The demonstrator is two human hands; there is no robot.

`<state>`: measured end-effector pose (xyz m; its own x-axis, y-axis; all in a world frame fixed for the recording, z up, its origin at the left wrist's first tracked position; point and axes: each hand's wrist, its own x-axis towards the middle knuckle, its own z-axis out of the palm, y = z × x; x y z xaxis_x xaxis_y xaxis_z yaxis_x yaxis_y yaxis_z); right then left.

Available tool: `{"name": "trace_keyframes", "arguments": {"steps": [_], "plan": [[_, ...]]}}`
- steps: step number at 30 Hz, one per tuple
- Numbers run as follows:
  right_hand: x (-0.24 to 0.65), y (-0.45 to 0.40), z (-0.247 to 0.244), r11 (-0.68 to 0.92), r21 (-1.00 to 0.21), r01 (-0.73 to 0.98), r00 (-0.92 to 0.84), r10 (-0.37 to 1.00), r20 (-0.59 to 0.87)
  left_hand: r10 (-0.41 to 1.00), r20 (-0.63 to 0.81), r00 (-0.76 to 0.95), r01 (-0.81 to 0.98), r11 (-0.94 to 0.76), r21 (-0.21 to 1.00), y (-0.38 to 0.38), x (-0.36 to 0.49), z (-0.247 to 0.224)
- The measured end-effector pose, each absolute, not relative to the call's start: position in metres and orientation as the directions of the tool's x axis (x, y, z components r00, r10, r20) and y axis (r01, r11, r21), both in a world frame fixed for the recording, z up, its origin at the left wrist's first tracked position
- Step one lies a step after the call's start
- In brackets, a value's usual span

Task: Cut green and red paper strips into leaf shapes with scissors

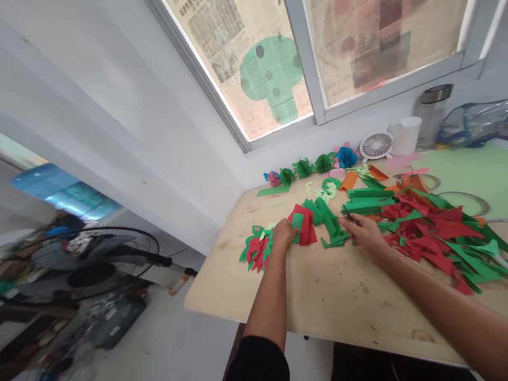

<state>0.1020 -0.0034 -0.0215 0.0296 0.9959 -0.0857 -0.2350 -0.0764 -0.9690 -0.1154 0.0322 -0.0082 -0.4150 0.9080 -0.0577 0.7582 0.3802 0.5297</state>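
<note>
My left hand (284,234) is closed, with its fingertips pinching a small green paper piece (297,220). Right behind that piece lie red paper rectangles (307,227) on the wooden table. My right hand (364,232) is wrapped round a pair of scissors (347,213), whose dark blades point up and left; most of the handles are hidden by the fingers. Between both hands rest folded green paper strips (328,219). A small heap of red and green paper cut-outs (257,250) sits just left of my left hand.
A large pile of red and green scraps (428,227) spreads right of my right hand. Green paper pompoms (304,168), a blue one (346,157) and a small white fan (377,145) line the wall. A glass bottle (432,119) stands behind. The table edge (222,316) is near me.
</note>
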Motion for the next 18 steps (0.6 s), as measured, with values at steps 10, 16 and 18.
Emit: {"name": "trace_keyframes", "arguments": {"steps": [10,16,18], "plan": [[0.096,-0.006,-0.020,-0.075,-0.947,-0.311,-0.005,0.997,-0.078,0.957,-0.060,-0.283,0.212,0.124,0.969,0.013,-0.074,0.011],[0.103,0.001,-0.021,-0.045,-0.928,-0.370,0.027,0.998,-0.059,0.983,-0.121,-0.141,-0.184,0.095,0.978,0.014,-0.015,0.006],[0.106,0.004,-0.022,-0.037,-0.921,-0.389,0.057,0.996,-0.064,0.983,-0.155,-0.095,-0.300,0.120,0.946,0.014,-0.004,0.004]]}}
